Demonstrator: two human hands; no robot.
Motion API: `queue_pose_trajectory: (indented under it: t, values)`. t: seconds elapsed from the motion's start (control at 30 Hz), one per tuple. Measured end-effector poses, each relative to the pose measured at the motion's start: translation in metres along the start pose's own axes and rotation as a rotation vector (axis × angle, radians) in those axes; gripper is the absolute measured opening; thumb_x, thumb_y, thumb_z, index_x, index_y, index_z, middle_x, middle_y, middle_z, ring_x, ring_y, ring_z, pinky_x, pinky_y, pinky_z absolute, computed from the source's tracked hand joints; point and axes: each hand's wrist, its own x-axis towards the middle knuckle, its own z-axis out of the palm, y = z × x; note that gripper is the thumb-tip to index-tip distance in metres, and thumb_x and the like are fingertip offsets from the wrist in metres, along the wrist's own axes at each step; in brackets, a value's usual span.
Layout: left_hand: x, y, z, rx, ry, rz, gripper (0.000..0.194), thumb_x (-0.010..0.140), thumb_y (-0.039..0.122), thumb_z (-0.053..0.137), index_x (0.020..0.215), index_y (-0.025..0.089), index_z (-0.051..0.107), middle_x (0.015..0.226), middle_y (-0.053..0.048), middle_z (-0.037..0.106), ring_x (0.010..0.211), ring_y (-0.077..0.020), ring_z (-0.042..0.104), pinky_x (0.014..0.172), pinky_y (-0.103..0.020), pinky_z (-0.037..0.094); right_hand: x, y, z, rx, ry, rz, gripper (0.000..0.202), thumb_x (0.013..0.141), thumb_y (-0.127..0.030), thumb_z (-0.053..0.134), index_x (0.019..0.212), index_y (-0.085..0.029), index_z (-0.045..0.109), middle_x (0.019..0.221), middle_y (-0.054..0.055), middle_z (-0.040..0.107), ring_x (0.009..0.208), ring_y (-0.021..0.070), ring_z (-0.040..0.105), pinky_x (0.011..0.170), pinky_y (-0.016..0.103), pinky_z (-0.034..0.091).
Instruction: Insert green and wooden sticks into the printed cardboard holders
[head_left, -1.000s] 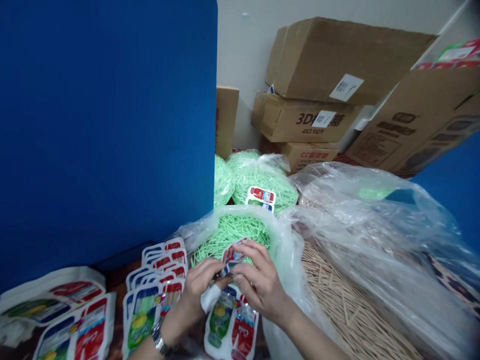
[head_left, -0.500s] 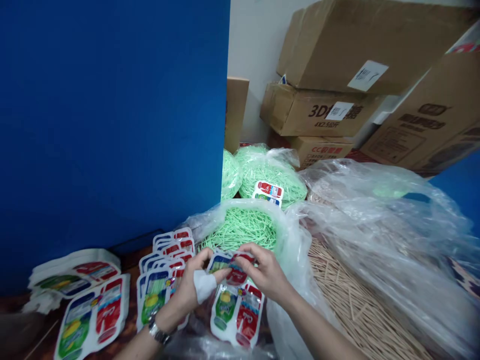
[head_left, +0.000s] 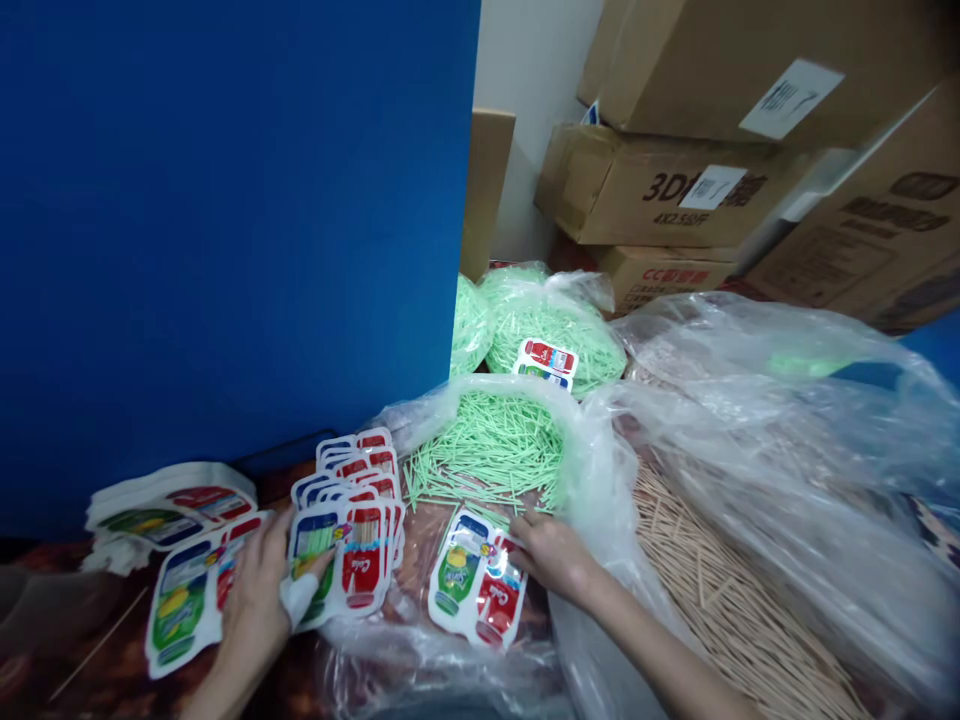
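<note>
My left hand [head_left: 259,590], with a white wrap at the thumb, lies with fingers apart over the left edge of a fanned pile of bottle-shaped packets [head_left: 364,555]. Its fingers also cover part of another printed packet [head_left: 180,603] at the left. My right hand [head_left: 551,550] has its fingers bent together at the upper right of a single green and red packet [head_left: 457,575] lying on clear plastic; what is between the fingertips is too small to make out. Just beyond lie loose green sticks [head_left: 491,450] in an open plastic bag.
A blue panel [head_left: 225,220] stands at the left. Tan sticks [head_left: 720,590] lie in a clear bag [head_left: 795,450] on the right. Tied bags of green sticks [head_left: 555,320] and stacked cartons [head_left: 645,185] are behind. A packet stack [head_left: 172,500] sits at far left.
My left hand has moved left from the middle packets to the pile. My right hand has moved slightly right and down. The packet held between both hands is no longer there; the view has shifted.
</note>
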Motion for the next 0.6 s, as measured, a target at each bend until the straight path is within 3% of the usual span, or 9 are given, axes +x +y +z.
queue_pose_trajectory:
  t: [0.07, 0.13, 0.17, 0.2, 0.27, 0.33, 0.43, 0.6]
  values:
    - [0.000, 0.018, 0.001, 0.010, 0.118, 0.110, 0.052, 0.082, 0.040, 0.063, 0.126, 0.016, 0.053, 0.128, -0.019, 0.054, 0.119, -0.0397, 0.050, 0.098, -0.057, 0.042, -0.003, -0.002, 0.002, -0.024, 0.004, 0.018, 0.023, 0.088, -0.032, 0.053, 0.102, -0.016, 0.061, 0.103, 0.014, 0.065, 0.095, 0.0264, 0.064, 0.076, 0.030, 0.045]
    - [-0.002, 0.047, 0.006, -0.151, 0.068, 0.369, 0.036, 0.086, 0.029, 0.062, 0.121, 0.021, 0.056, 0.113, -0.012, 0.063, 0.103, -0.0293, 0.060, 0.091, -0.044, 0.049, -0.004, -0.005, 0.003, -0.018, 0.011, 0.036, 0.024, 0.088, -0.035, 0.052, 0.101, -0.016, 0.061, 0.103, 0.013, 0.064, 0.097, 0.0266, 0.063, 0.078, 0.031, 0.045]
    - [-0.005, 0.063, 0.009, -0.265, -0.033, 0.510, 0.029, 0.088, 0.023, 0.060, 0.117, 0.022, 0.057, 0.101, -0.008, 0.067, 0.091, -0.0235, 0.064, 0.083, -0.036, 0.052, -0.004, -0.007, 0.003, -0.013, 0.012, 0.046, 0.024, 0.088, -0.035, 0.053, 0.101, -0.017, 0.061, 0.104, 0.013, 0.064, 0.098, 0.0268, 0.062, 0.078, 0.031, 0.045]
    - [-0.008, 0.078, 0.014, -0.344, -0.217, 0.578, 0.025, 0.090, 0.020, 0.057, 0.114, 0.022, 0.058, 0.094, -0.007, 0.068, 0.086, -0.0210, 0.064, 0.078, -0.031, 0.053, -0.005, -0.009, 0.003, -0.007, 0.015, 0.056, 0.024, 0.088, -0.035, 0.053, 0.101, -0.017, 0.060, 0.104, 0.013, 0.064, 0.099, 0.0271, 0.061, 0.078, 0.032, 0.045]
    - [-0.017, 0.105, 0.023, -0.327, -0.573, 0.626, 0.021, 0.088, 0.019, 0.059, 0.109, 0.022, 0.061, 0.096, -0.006, 0.067, 0.089, -0.0212, 0.062, 0.076, -0.030, 0.052, -0.006, -0.012, 0.003, 0.012, 0.018, 0.087, 0.024, 0.086, -0.035, 0.054, 0.101, -0.016, 0.059, 0.105, 0.014, 0.063, 0.100, 0.0285, 0.061, 0.077, 0.033, 0.045]
    - [-0.025, 0.122, 0.033, -0.234, -0.737, 0.660, 0.017, 0.085, 0.017, 0.062, 0.101, 0.023, 0.065, 0.098, -0.005, 0.067, 0.092, -0.0224, 0.061, 0.080, -0.033, 0.050, -0.008, -0.015, 0.003, 0.056, 0.016, 0.119, 0.027, 0.086, -0.035, 0.054, 0.103, -0.015, 0.058, 0.106, 0.015, 0.062, 0.098, 0.0292, 0.061, 0.076, 0.034, 0.045]
    - [-0.033, 0.128, 0.044, -0.171, -0.795, 0.656, 0.021, 0.084, 0.013, 0.062, 0.102, 0.023, 0.064, 0.105, -0.005, 0.065, 0.098, -0.0239, 0.058, 0.084, -0.035, 0.047, -0.011, -0.014, 0.007, 0.204, 0.032, 0.133, 0.028, 0.084, -0.034, 0.056, 0.104, -0.015, 0.054, 0.105, 0.014, 0.062, 0.094, 0.0270, 0.062, 0.077, 0.034, 0.045]
    - [-0.037, 0.121, 0.049, -0.197, -0.780, 0.653, 0.027, 0.084, 0.011, 0.060, 0.107, 0.024, 0.062, 0.105, -0.005, 0.062, 0.098, -0.0245, 0.055, 0.084, -0.036, 0.045, -0.009, -0.007, 0.022, 0.487, 0.191, 0.118, 0.021, 0.079, -0.030, 0.062, 0.093, -0.018, 0.052, 0.095, 0.008, 0.060, 0.092, 0.0226, 0.058, 0.081, 0.032, 0.044]
